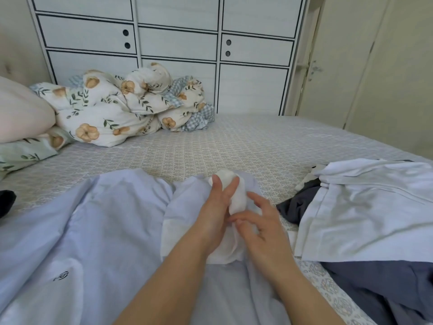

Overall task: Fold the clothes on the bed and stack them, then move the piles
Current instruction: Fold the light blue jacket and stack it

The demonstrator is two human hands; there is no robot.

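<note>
My 2 hands meet over a small white garment [236,195] lying on top of the pale blue shirt [93,219] spread across the bed [234,141] just in front of me. My left hand [218,207] lies along its left side with the fingers nearly straight, resting against the rolled far end. My right hand [257,221] sits close beside it, fingers loosely spread, the tips touching the cloth near its middle; whether they pinch it I cannot tell.

The white piece looks thin, soft and very light, so I judge it will flop and unroll unless I keep both ends held. I would take it at the rolled tip and at the wider near edge, pressing flat rather than lifting high. The blue shirt under it is limp too, and may drag along if I pull sideways.

To the right of my right hand lies a white shirt [365,207], unfolded, over dark grey clothes [386,289]. Far off to the left of my left hand a dark scrap [5,202] shows at the frame edge. Beyond both hands the bed runs on to a bundled floral duvet [112,109], a pink pillow [21,109], and a white wardrobe [175,43] behind.
</note>
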